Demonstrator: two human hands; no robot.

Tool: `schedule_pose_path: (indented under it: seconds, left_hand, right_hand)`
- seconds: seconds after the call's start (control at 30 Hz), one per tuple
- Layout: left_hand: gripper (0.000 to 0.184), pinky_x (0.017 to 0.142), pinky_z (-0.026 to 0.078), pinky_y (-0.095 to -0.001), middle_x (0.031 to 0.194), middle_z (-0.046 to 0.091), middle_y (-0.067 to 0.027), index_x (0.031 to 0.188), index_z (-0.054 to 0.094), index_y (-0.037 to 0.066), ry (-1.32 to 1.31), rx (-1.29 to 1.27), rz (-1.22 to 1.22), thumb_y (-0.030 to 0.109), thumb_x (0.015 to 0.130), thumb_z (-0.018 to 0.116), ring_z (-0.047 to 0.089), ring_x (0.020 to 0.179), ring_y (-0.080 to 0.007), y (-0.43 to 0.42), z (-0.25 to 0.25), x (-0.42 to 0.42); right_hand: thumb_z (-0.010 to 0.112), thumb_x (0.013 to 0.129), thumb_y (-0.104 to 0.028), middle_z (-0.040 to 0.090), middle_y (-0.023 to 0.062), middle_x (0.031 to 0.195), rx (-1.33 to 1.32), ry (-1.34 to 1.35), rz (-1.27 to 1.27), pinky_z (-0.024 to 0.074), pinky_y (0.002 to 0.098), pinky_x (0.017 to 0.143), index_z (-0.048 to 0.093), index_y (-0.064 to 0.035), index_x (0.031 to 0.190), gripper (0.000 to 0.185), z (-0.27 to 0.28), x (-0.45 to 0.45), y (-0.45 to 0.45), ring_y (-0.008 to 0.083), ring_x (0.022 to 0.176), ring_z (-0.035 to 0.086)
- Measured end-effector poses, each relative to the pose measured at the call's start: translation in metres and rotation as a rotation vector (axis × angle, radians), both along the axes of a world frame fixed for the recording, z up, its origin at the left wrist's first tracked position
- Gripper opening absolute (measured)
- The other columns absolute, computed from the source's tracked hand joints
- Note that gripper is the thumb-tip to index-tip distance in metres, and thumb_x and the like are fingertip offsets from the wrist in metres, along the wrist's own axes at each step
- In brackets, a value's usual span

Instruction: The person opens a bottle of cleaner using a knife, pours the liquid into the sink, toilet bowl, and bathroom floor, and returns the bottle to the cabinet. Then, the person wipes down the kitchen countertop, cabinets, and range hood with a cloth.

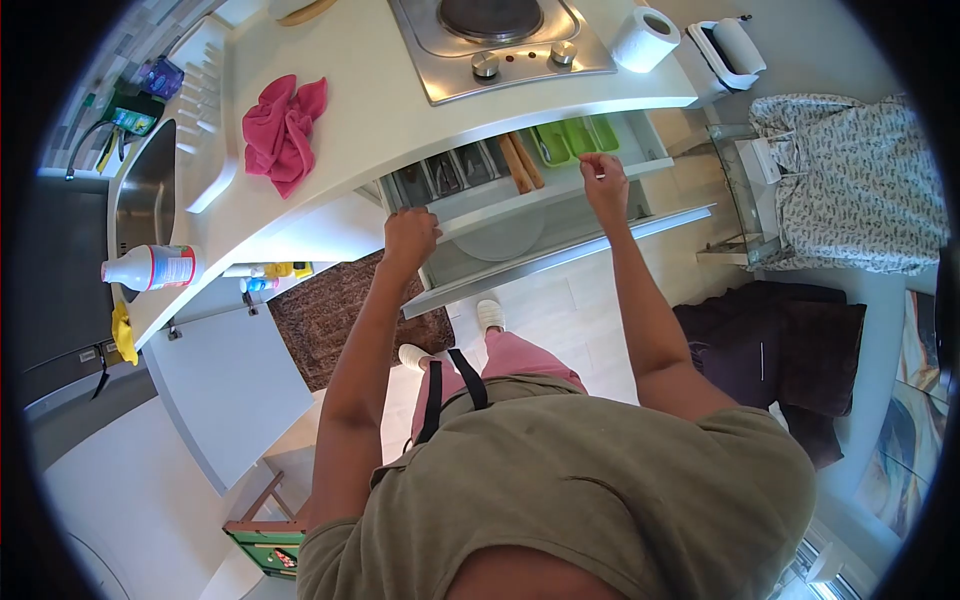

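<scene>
The upper drawer (500, 208) is pulled out below the counter. It holds grey compartments with cutlery (445, 172), wooden utensils (521, 163) and a light green tray (575, 140). At the drawer's left front corner, my left hand (410, 240) is closed over the edge with curled fingers. My right hand (604, 188) has its fingers bent together at the front rim, just before the green tray. Beneath, a lower drawer (560, 262) also stands out, with a pale round plate (500, 236) partly hidden inside.
On the counter (370, 130) lie a pink cloth (285, 135), a white bottle (152, 268) by the sink (146, 200), a paper roll (646, 40) and a hob (500, 45). A cabinet door (228, 385) hangs open at left. A brown mat (325, 320) covers part of the floor.
</scene>
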State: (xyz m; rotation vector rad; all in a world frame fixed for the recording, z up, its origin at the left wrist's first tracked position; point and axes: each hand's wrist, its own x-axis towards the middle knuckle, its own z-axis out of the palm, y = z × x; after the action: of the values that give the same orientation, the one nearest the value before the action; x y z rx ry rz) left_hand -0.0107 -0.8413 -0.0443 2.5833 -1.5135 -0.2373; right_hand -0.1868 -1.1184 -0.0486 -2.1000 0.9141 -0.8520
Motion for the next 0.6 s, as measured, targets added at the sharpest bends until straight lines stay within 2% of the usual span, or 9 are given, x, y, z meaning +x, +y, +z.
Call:
schedule_pose_path:
  seconds: [0.13, 0.27, 0.43, 0.5, 0.57, 0.6]
  left_hand:
    - [0.028, 0.067, 0.052, -0.0429, 0.077, 0.066, -0.014, 0.073, 0.071, 0.007, 0.154, 0.091, 0.028, 0.034, 0.08, 0.065, 0.065, 0.077, -0.0323, -0.001, 0.008, -0.01]
    - [0.038, 0.061, 0.052, -0.0446, 0.07, 0.065, -0.0163, 0.071, 0.07, 0.005, 0.255, 0.175, 0.066, 0.041, 0.082, 0.063, 0.065, 0.068, -0.035, -0.002, 0.013, -0.016]
    - [0.038, 0.065, 0.051, -0.0449, 0.068, 0.065, -0.017, 0.072, 0.071, 0.008, 0.245, 0.17, 0.078, 0.042, 0.085, 0.059, 0.064, 0.069, -0.0356, 0.001, 0.008, -0.02]
    - [0.037, 0.066, 0.052, -0.045, 0.068, 0.065, -0.0173, 0.072, 0.072, 0.008, 0.212, 0.173, 0.075, 0.041, 0.084, 0.058, 0.064, 0.069, -0.0359, 0.0, 0.007, -0.024]
    - [0.037, 0.065, 0.052, -0.0463, 0.071, 0.065, -0.0208, 0.074, 0.068, 0.001, 0.25, 0.153, 0.041, 0.037, 0.082, 0.059, 0.065, 0.069, -0.0375, -0.001, 0.007, -0.026]
    - [0.037, 0.065, 0.052, -0.0463, 0.071, 0.065, -0.0208, 0.074, 0.068, 0.001, 0.249, 0.154, 0.047, 0.037, 0.082, 0.059, 0.065, 0.069, -0.0375, 0.0, 0.005, -0.029]
  right_hand:
    - [0.059, 0.082, -0.011, 0.063, 0.01, 0.084, -0.087, 0.051, 0.068, 0.0502, 0.0312, 0.067, 0.069, -0.0066, 0.086, 0.012, 0.001, 0.01, -0.005, 0.0228, 0.07, 0.061]
    - [0.057, 0.083, -0.013, 0.065, 0.013, 0.084, 0.041, 0.057, 0.224, 0.051, 0.0329, 0.067, 0.071, -0.0068, 0.087, 0.016, -0.005, 0.037, 0.017, 0.0266, 0.071, 0.063]
    - [0.056, 0.081, -0.012, 0.066, 0.0141, 0.081, 0.09, 0.096, 0.404, 0.0518, 0.0355, 0.07, 0.072, -0.0071, 0.086, 0.017, -0.01, 0.074, 0.059, 0.031, 0.073, 0.064]
    - [0.058, 0.079, -0.011, 0.066, 0.0156, 0.08, 0.215, 0.209, 0.502, 0.0515, 0.0372, 0.074, 0.072, -0.007, 0.083, 0.016, -0.013, 0.089, 0.075, 0.033, 0.078, 0.064]
    - [0.059, 0.078, -0.012, 0.066, 0.0161, 0.079, 0.27, 0.212, 0.503, 0.0514, 0.0376, 0.074, 0.072, -0.0071, 0.083, 0.015, -0.035, 0.107, 0.083, 0.0334, 0.078, 0.064]
    - [0.06, 0.077, -0.013, 0.066, 0.0166, 0.079, 0.329, 0.219, 0.498, 0.0512, 0.038, 0.075, 0.072, -0.0072, 0.083, 0.015, -0.038, 0.114, 0.088, 0.0339, 0.079, 0.064]
